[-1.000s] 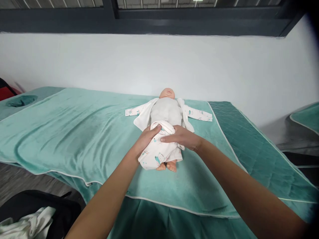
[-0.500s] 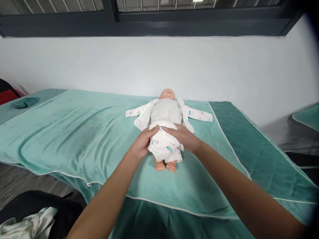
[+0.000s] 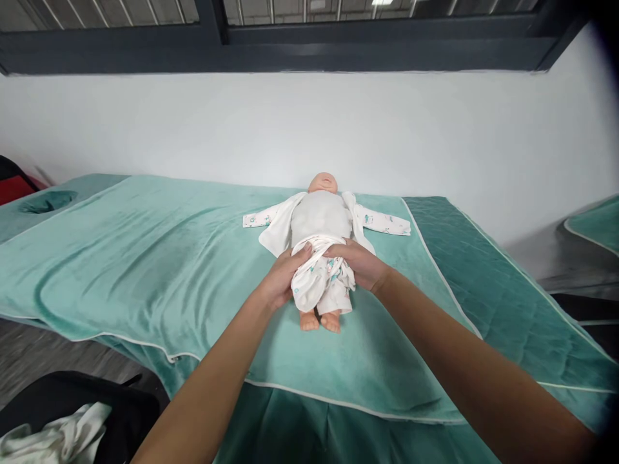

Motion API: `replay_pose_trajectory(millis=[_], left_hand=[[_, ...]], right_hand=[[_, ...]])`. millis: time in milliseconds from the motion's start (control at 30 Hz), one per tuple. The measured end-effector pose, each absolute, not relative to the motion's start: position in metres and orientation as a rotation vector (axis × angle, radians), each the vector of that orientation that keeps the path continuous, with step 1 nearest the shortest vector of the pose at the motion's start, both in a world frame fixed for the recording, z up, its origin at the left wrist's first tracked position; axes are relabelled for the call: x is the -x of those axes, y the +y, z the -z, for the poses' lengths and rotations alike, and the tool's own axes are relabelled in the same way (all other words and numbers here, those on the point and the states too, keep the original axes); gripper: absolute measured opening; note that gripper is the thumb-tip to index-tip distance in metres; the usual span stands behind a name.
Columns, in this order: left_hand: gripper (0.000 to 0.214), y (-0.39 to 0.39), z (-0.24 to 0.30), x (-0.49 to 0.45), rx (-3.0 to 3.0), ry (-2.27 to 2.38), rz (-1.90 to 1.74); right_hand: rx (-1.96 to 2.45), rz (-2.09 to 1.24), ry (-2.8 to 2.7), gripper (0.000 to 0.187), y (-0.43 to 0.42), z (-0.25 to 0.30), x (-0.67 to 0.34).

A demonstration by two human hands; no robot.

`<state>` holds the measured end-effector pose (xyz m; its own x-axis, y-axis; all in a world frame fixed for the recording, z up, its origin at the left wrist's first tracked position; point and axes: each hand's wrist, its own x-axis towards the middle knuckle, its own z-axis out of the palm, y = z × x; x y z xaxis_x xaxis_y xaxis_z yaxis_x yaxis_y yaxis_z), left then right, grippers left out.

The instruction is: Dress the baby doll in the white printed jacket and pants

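Observation:
A baby doll [image 3: 322, 216] lies on its back, head towards the wall, feet towards me. Its arms are in the sleeves of a white printed baby top [image 3: 275, 235], which hangs open at the chest. White printed baby pants [image 3: 309, 287] cover the hips and legs, bunched at the waist, and the bare feet stick out below. My left hand [image 3: 285, 274] is closed on the waistband at the doll's left-of-view hip, thumb on top. On the other side, my right hand [image 3: 360, 261] grips the same waistband. The fingers under the cloth are partly hidden.
The doll rests on a green velvety bed cover [image 3: 159, 251] with pale piping. A white wall [image 3: 271, 122] rises behind, with a dark window frame [image 3: 377, 48] above it. Crumpled cloth [image 3: 62, 435] lies on a black chair or bag [image 3: 111, 399] at lower left.
The pants' waist has gathered and twisted between my hands, with more plain white lining now showing. Both hands have shifted only slightly. The doll has stayed in place.

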<state>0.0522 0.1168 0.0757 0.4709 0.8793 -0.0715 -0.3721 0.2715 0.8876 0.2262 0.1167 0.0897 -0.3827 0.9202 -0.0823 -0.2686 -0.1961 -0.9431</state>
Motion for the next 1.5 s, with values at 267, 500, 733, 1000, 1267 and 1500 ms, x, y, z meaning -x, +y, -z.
replay_pose_trajectory(millis=[267, 500, 733, 1000, 1267, 1500], left_hand=[[0.052, 0.118, -0.081, -0.042, -1.104, 0.657, -0.743], [0.032, 0.109, -0.078, -0.049, -0.928, 0.617, -0.974], [0.036, 0.055, -0.086, -0.061, -0.756, 0.82, -1.161], [0.036, 0.006, -0.087, -0.066, -0.619, 0.965, -1.241], [0.051, -0.035, -0.085, -0.093, -0.486, 1.065, -1.385], [0.048, -0.047, -0.048, -0.097, -0.392, 1.113, -1.533]], right_hand=[[0.896, -1.681, -1.205, 0.024, 0.112, -0.091, -0.227], [1.016, -1.551, -1.358, 0.036, 0.11, -0.092, -0.221], [1.114, -1.376, -1.68, 0.025, 0.114, -0.093, -0.218], [1.166, -1.355, -1.852, 0.016, 0.109, -0.095, -0.216], [1.185, -1.028, -2.239, 0.003, 0.101, -0.099, -0.212], [1.341, -0.725, -2.45, 0.009, 0.097, -0.094, -0.21]])
